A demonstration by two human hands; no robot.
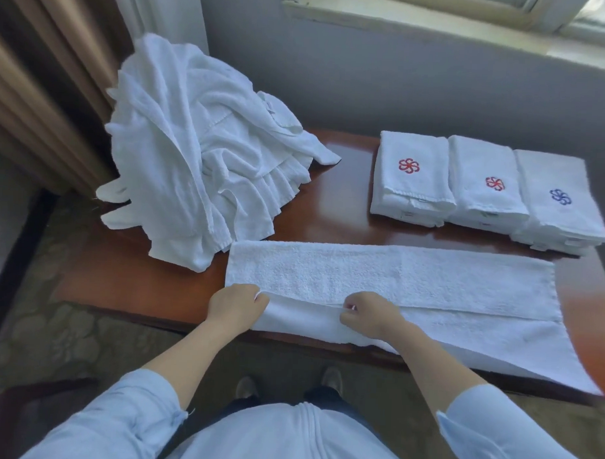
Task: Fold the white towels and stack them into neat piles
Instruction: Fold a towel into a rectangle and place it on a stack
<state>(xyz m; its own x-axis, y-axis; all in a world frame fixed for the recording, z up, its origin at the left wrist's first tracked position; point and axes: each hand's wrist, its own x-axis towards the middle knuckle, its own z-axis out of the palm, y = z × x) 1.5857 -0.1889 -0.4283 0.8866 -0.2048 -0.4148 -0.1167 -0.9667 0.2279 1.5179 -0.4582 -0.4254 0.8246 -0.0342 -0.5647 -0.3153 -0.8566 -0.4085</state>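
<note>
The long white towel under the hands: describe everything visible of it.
The long white terry towel lies flat along the near edge of the reddish-brown wooden table, partly folded lengthwise, a flap edge running along it. Its near right corner hangs over the table's edge. The left hand and right hand each pinch that flap edge.

We see a pale blue long-sleeved shirt point(287, 438) with a vertical seam down the front centre. Left sleeve point(116, 418) and right sleeve point(510, 439) are pushed up near the elbow, cuffs bunched, forearms bare below. Left hand point(236, 306) and right hand point(368, 315) are bare. We make out dark trousers point(322, 396) and light-coloured, round-toed shoes point(332, 379).
</note>
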